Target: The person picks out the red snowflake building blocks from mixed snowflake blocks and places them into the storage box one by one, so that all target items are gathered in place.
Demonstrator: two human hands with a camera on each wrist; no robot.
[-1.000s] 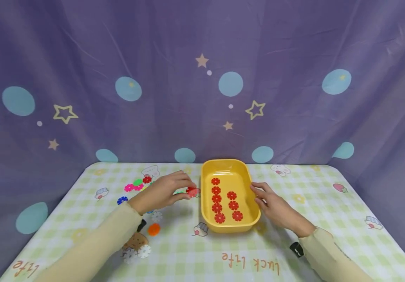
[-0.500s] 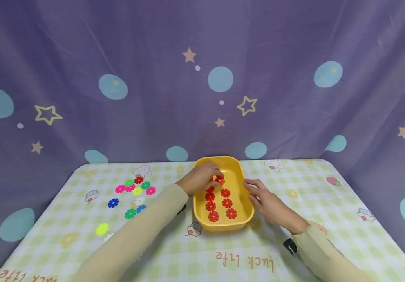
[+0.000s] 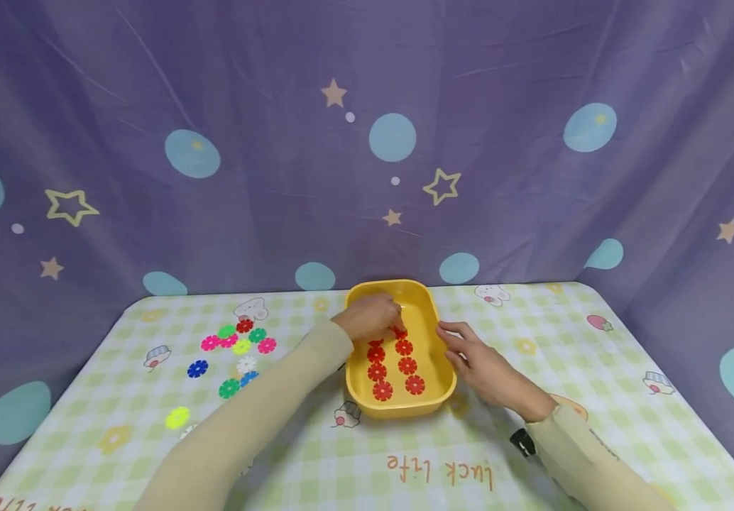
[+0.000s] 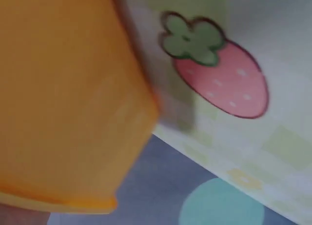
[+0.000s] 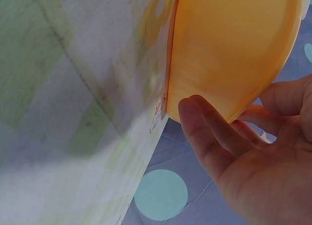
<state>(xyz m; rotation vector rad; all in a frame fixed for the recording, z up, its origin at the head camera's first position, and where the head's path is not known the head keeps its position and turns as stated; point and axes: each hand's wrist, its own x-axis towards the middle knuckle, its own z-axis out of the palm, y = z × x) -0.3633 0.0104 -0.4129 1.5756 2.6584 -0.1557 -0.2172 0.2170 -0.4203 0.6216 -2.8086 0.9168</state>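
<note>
A yellow plastic tray stands on the table, with two columns of red snowflake discs on its floor. My left hand reaches over the left rim into the tray, fingertips curled down at a red snowflake disc at the far end of the right column. Its knuckles cover part of the left column. My right hand holds the tray's right rim; in the right wrist view, its fingers lie along the outer wall. The left wrist view shows mostly the tray's outer wall.
Loose snowflake discs in several colours lie left of the tray, among them a red disc, a dark blue disc and a yellow disc. A checked cloth covers the table; a purple curtain hangs behind.
My left hand has carried a red disc from the table left of the tray into it and lowered it at the right column's far end. The right hand stays at the rim.
</note>
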